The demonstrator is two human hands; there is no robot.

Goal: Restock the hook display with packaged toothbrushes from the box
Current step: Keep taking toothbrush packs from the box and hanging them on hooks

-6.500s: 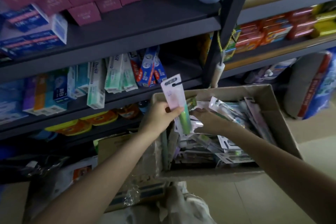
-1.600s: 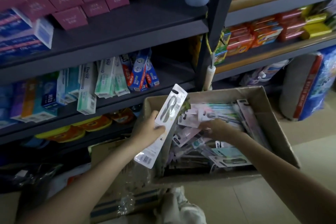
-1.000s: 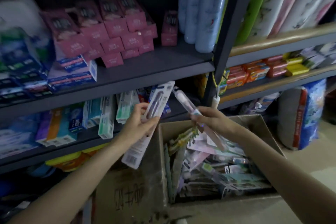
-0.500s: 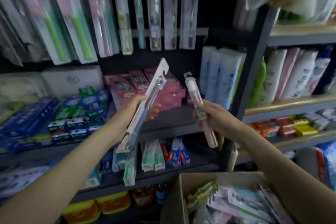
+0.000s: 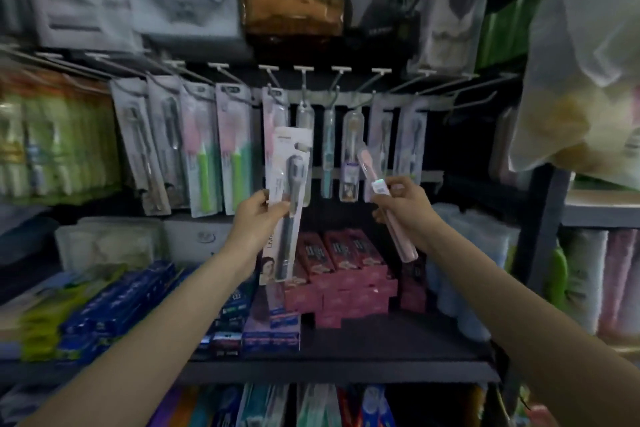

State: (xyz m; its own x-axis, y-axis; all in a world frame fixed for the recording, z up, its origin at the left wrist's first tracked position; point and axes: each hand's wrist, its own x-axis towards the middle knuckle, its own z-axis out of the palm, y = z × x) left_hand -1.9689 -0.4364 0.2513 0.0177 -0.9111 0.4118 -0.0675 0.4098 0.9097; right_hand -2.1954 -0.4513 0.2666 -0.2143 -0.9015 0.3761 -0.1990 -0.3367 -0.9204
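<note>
**Two toothbrush packs up at the hooks, neither hung yet**

Biggest thing here is the dark shelf unit [image 5: 332, 366] filling the frame, with stacked pink cartons [image 5: 341, 282] at centre and blue toothpaste boxes [image 5: 114, 302] at lower left. Across the upper middle runs the hook display [image 5: 304, 80], pegs sticking out toward the camera so packs slide on by their top holes. The left pegs are loaded; the ones at upper right look bare, so my guess is that's where new stock goes.

Left hand [image 5: 258, 218] grips a flat carded toothbrush pack [image 5: 289, 198] around its middle, held upright with the hang hole on top, ready to thread onto a peg. Right hand [image 5: 403, 206] pinches a slim pink toothbrush case [image 5: 381, 198], tilted with its top toward the pegs. Both packs sit just below the hooks, centre frame. The box isn't in view.

Writing: everything's too blurry, only stray letters on the card's lower edge.
</note>
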